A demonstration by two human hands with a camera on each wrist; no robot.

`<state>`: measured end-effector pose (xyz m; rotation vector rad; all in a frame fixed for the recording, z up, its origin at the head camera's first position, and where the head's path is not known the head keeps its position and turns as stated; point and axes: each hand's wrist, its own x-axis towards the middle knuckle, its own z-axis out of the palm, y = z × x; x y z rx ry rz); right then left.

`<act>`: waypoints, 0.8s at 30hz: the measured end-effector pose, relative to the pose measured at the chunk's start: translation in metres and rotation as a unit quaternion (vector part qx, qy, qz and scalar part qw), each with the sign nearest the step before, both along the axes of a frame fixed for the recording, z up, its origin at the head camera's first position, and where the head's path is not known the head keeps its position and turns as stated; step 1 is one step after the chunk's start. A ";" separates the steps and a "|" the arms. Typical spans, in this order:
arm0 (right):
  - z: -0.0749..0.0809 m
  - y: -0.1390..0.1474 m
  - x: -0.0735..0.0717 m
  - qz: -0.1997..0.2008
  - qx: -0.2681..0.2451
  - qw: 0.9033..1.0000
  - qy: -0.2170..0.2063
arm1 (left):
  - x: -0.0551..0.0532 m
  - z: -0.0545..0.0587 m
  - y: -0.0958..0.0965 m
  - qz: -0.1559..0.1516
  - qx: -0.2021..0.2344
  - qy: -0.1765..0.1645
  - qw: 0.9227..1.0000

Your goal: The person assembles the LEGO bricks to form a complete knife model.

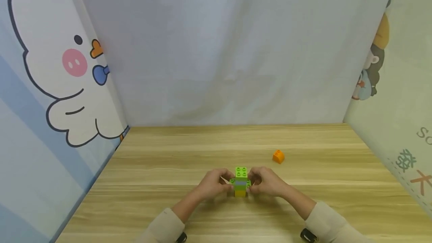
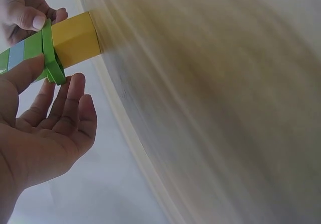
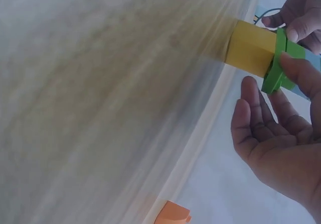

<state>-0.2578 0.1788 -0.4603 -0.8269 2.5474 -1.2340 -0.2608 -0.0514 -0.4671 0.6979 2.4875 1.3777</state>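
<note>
A small tower of building blocks stands upright on the table between the hands. Its base is a yellow block (image 1: pixel 240 194), which meets the tabletop in the left wrist view. Above that, a thin green plate (image 3: pixel 274 73) juts out on both sides, followed by a green block (image 2: pixel 33 45), a light blue block (image 1: pixel 240 183) and a bright green block (image 1: pixel 241 171) with studs on top. My left hand (image 1: pixel 215 183) pinches the plate's left end between thumb and fingers. On the opposite end, the right hand (image 1: pixel 268 183) pinches it likewise. The remaining fingers are loosely bent.
An orange block (image 1: pixel 278 156) with a sloped side lies beyond the right hand, apart from the tower. The wood-patterned table (image 1: pixel 162 149) meets a pale curtain (image 1: pixel 216 66) at the back. Printed panels flank it left and right.
</note>
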 end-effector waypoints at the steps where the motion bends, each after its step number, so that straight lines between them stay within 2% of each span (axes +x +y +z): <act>1: 0.000 0.002 0.000 0.005 -0.001 1.000 -0.002 | 0.000 0.000 0.001 0.000 0.002 -0.002 1.000; 5: 0.002 0.009 -0.001 0.029 -0.003 0.999 -0.018 | -0.001 0.000 0.002 -0.002 0.003 -0.003 1.000; 9: 0.010 0.013 0.000 0.052 0.001 0.997 -0.050 | -0.001 0.001 0.002 0.002 -0.009 -0.008 1.000; 15: 0.022 0.021 0.002 0.080 0.019 0.993 -0.089 | -0.003 0.002 0.003 0.005 -0.028 0.001 1.000; 20: 0.027 0.032 0.002 0.086 0.032 0.990 -0.108 | -0.003 0.003 0.003 0.003 -0.034 0.005 0.999; 24: 0.031 0.043 0.003 0.077 0.037 0.990 -0.111 | -0.002 0.004 0.003 0.001 -0.034 0.004 0.999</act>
